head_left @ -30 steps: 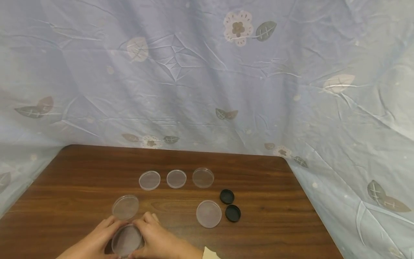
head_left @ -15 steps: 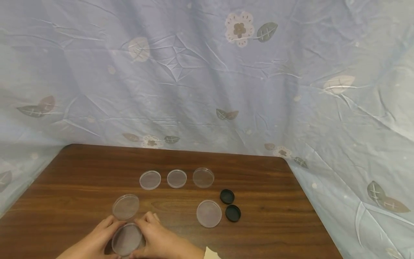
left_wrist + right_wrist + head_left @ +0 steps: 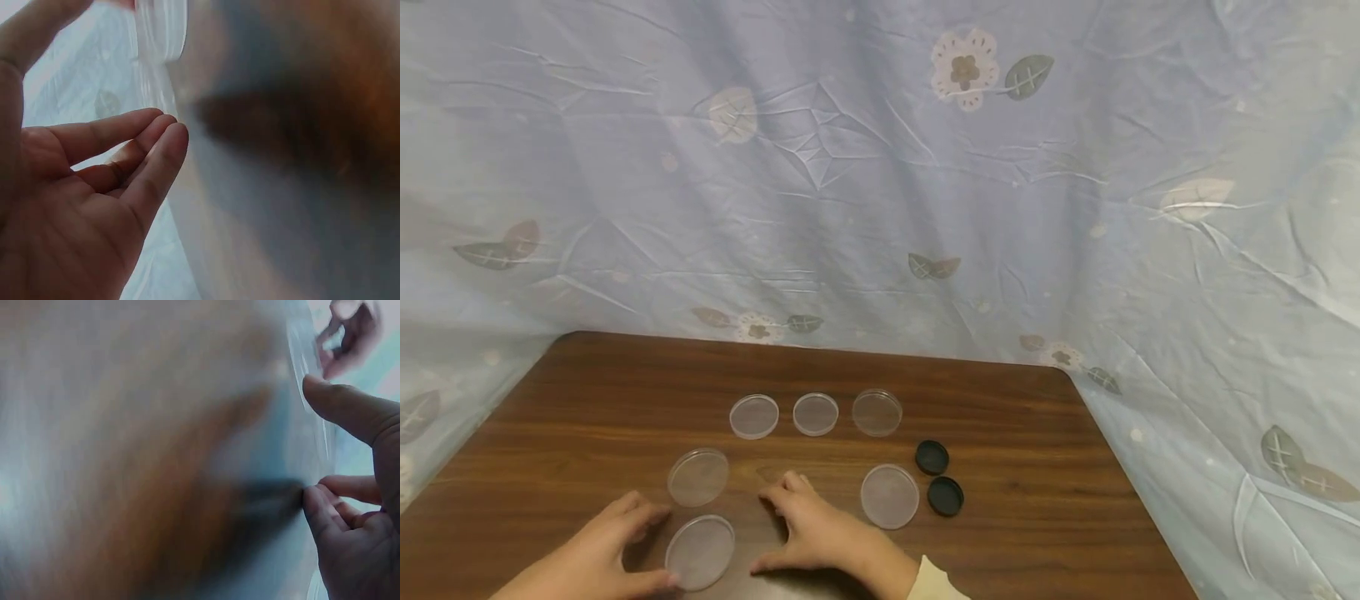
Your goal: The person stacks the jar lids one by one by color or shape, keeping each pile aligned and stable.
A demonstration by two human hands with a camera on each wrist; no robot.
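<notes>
A clear round petri dish (image 3: pixel 700 552) lies on the table near its front edge, between my two hands. To its left, my left hand (image 3: pixel 602 550) has its fingers relaxed and spread from the thumb; the thumb tip is at the dish's rim, and whether it touches I cannot tell. My right hand (image 3: pixel 812 529) rests to the right, apart from the dish, fingers loosely bent and holding nothing. Just behind the front dish lies another clear dish (image 3: pixel 697 477). In the left wrist view, the dish edge (image 3: pixel 164 31) shows beyond the left fingertips.
Along the back stand three clear dishes: left (image 3: pixel 754 416), middle (image 3: pixel 816 413) and right (image 3: pixel 877 412). A larger one (image 3: pixel 890 496) lies right of my right hand, beside two black round caps (image 3: pixel 932 457). A patterned cloth (image 3: pixel 850 208) hangs behind the wooden table (image 3: pixel 1037 533).
Both hands held the front dish at its sides before. They have now drawn apart, the left hand to the left and the right hand to the right, leaving the dish on the table.
</notes>
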